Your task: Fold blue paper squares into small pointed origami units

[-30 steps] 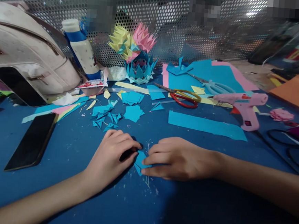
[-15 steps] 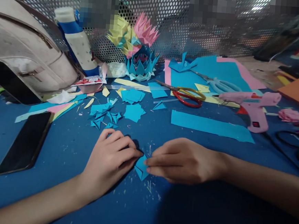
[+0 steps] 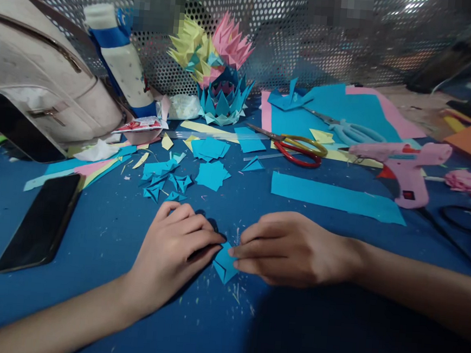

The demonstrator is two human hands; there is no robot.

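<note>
Between my hands a small folded piece of blue paper (image 3: 225, 264) lies on the blue tabletop, one corner pointing towards me. My left hand (image 3: 178, 253) pinches its upper left edge, fingertips together. From the other side my right hand (image 3: 292, 252) grips the right edge with thumb and fingers. Beyond the left hand lie several small folded blue paper pieces (image 3: 157, 177) and a stack of blue paper squares (image 3: 213, 175). Another blue stack (image 3: 210, 149) sits behind them, near a single folded blue triangle (image 3: 253, 164).
A blue paper strip (image 3: 335, 198), red-and-yellow-handled scissors (image 3: 300, 150) and a pink glue gun (image 3: 407, 168) lie right. Folded paper flowers (image 3: 223, 96) stand at the back. On the left are a phone (image 3: 39, 223), a bottle (image 3: 122, 61) and a pale backpack (image 3: 44, 69).
My right hand has shifted very slightly right along the paper's edge. The left hand keeps its hold. The whole view has moved a little.
</note>
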